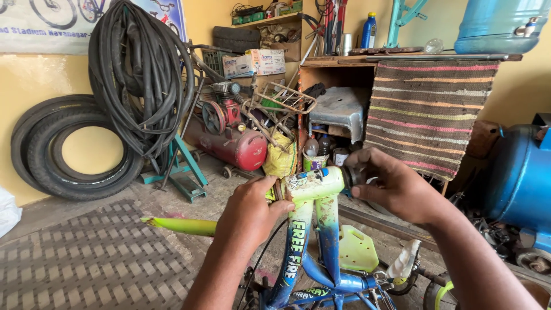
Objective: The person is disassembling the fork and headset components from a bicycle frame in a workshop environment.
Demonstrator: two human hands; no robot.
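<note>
Black tyres (74, 152) lean against the yellow wall at the left of the frame, with coiled black hoses (140, 74) hanging just above. A red air compressor (227, 140) sits at centre. A striped woven rug (430, 115) drapes off a wooden shelf (344, 59) at upper right, beneath a blue drum (499, 23).

Two bare forearms rise from the bottom edge of the frame, neither covered by a sleeve. The left hand (248, 211), at lower centre, and the right hand (396, 185), right of centre, wear no gloves, rings or watch.
</note>
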